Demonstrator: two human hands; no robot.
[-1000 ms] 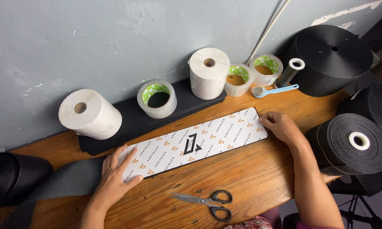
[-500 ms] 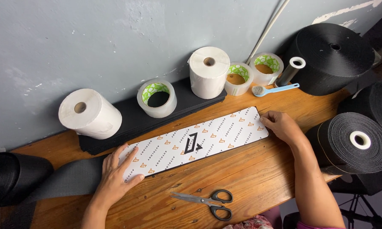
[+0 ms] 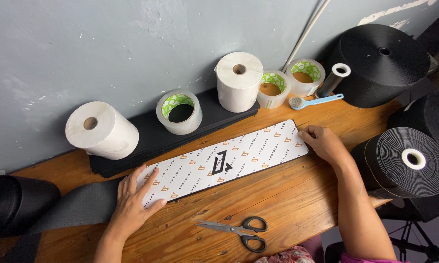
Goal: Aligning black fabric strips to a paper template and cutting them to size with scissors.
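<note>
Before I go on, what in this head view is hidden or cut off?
- Long printed panel: its left end lies under the left hand.
- Grey strip: its left part runs out of frame.
- Black rolls: cut off by the right edge.
- Underside of the right hand: fingertip contact unclear.

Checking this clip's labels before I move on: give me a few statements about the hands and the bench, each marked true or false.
1. The left hand lies flat on one end of the long white printed board. True.
2. The right hand holds the scissors. False: it touches the board's other end; the scissors lie untouched on the wooden bench.
3. The blue brush lies near the tape rolls. True.
4. Both white paper rolls stand upright. False: one lies on its side.
</note>
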